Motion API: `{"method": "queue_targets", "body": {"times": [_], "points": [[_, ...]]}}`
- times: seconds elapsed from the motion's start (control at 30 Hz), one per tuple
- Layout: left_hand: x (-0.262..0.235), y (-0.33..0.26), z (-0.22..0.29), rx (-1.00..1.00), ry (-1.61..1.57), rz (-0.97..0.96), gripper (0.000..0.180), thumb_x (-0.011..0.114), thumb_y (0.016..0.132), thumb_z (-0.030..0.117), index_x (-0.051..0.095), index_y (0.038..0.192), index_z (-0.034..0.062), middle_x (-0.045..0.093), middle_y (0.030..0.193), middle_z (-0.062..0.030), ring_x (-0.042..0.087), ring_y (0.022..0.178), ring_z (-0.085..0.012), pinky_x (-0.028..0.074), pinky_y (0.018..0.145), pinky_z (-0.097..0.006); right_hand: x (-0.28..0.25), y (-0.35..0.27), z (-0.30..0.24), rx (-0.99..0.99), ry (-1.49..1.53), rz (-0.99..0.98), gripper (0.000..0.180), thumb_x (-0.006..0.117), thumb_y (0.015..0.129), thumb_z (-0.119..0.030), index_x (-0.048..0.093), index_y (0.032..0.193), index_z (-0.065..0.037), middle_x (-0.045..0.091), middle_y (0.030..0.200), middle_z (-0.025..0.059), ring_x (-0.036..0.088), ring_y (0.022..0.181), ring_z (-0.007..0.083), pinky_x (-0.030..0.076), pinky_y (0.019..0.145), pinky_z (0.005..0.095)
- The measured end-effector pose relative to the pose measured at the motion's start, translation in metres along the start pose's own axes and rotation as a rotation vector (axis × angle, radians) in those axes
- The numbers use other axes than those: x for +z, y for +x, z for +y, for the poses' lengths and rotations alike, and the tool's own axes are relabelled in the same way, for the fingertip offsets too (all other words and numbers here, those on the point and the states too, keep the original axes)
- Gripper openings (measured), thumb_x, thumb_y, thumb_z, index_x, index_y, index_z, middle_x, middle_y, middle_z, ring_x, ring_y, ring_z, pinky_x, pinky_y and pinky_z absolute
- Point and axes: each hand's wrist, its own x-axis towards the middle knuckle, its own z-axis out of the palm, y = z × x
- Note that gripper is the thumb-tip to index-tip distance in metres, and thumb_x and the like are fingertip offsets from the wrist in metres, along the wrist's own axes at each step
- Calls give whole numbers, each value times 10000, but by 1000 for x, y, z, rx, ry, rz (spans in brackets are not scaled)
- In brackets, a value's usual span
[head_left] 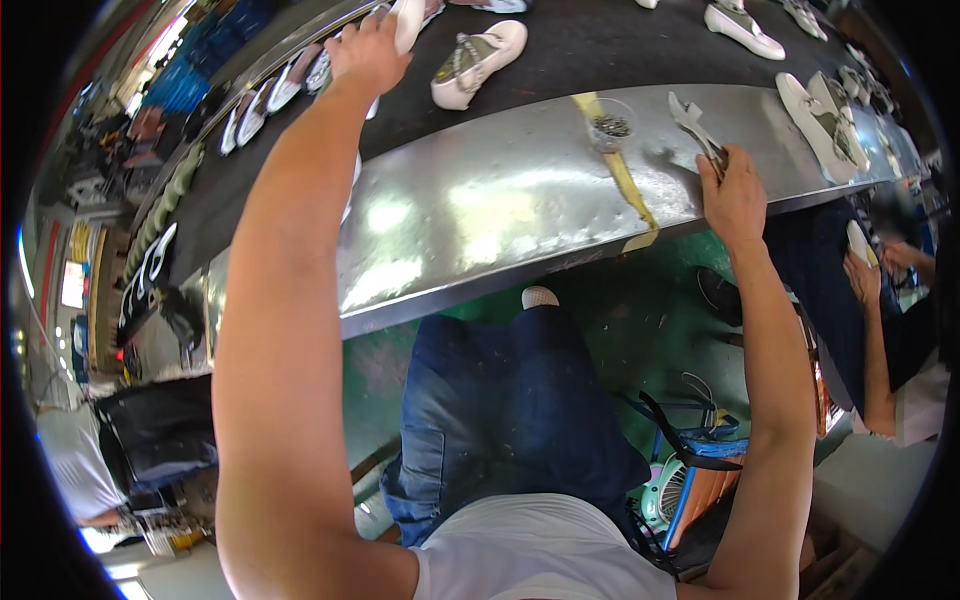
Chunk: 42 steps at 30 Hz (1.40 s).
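My left hand reaches far over the dark conveyor belt, its fingers closed around a white shoe at the upper edge of the view. Over the metal ledge, my right hand grips a pair of metal pliers by the handles, jaws pointing away from me. Between the hands, a clear plastic cup of small metal pieces sits on a strip of yellow tape. A white and olive sneaker lies on the belt to the right of my left hand.
More shoes, such as a white sneaker, lie along the belt. A pair of shoes rests on the ledge at the right, near a co-worker's hand. Below the ledge are a small green fan and a blue frame.
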Motion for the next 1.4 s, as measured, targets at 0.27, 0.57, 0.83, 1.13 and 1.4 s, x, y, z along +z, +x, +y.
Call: {"method": "queue_targets", "body": {"times": [0.27,0.57,0.83,1.13,1.4], "points": [[80,1,-25,171,-191,-60,476,552,865,177,579,1339,138,621,1297,-156,608,1154,-364,498,943,-491,3,-1,-3,-17,24,0,412,627,935,-361,561,1134,-7,632,1050,216,612,979,425,484,844,488],[34,-118,-136,-32,-550,-700,716,761,807,368,519,1393,34,607,1330,-185,621,1164,-328,478,999,-390,9,6,-4,-31,3,18,433,612,943,-377,568,1166,-8,636,1084,222,612,1007,427,483,873,493],[-68,-258,-130,-219,-1817,-409,681,768,868,177,450,1467,114,620,1238,-56,587,1103,-172,485,984,-336,6,4,-5,8,-54,-16,460,584,958,-407,562,1180,-5,630,1122,242,611,1029,442,484,885,515],[-44,-500,42,-530,-2306,-373,722,717,876,48,382,1514,96,568,1307,-72,533,1179,-146,421,1039,-322,-22,-56,-36,-76,152,-104,490,572,975,-428,563,1173,22,635,1086,234,623,993,425,486,866,485],[-32,-537,70,-537,-2222,-535,586,563,1022,179,275,1532,176,548,1237,-46,525,1132,-139,438,1008,-313,-118,-286,-142,638,1234,-1487,294,628,960,-162,568,1182,21,661,943,92,652,818,156,534,750,310]]}}
